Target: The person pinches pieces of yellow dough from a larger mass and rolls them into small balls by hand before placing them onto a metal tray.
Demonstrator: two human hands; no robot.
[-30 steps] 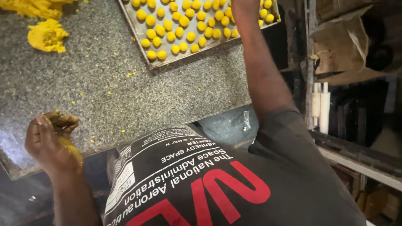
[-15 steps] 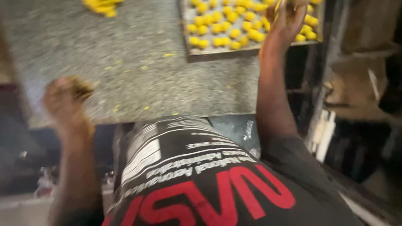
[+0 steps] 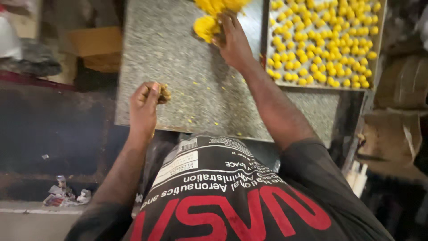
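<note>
Reaching across the grey speckled counter [image 3: 178, 67], the right hand [image 3: 234, 42] lies palm down with its fingers curled into the edge of a yellow dough heap [image 3: 209, 22] at the far end of the slab, pinching at a lump of it. The left hand [image 3: 147, 100] hangs over the near left edge of the counter, fingers curled loosely around a small brownish-yellow lump [image 3: 164, 93] at its fingertips. Yellow crumbs dot the stone between the hands. To the right of the heap sits a metal tray [image 3: 321, 85] filled with rows of small yellow balls [image 3: 325, 40]. A cardboard box [image 3: 96, 47] stands left of the counter
</note>
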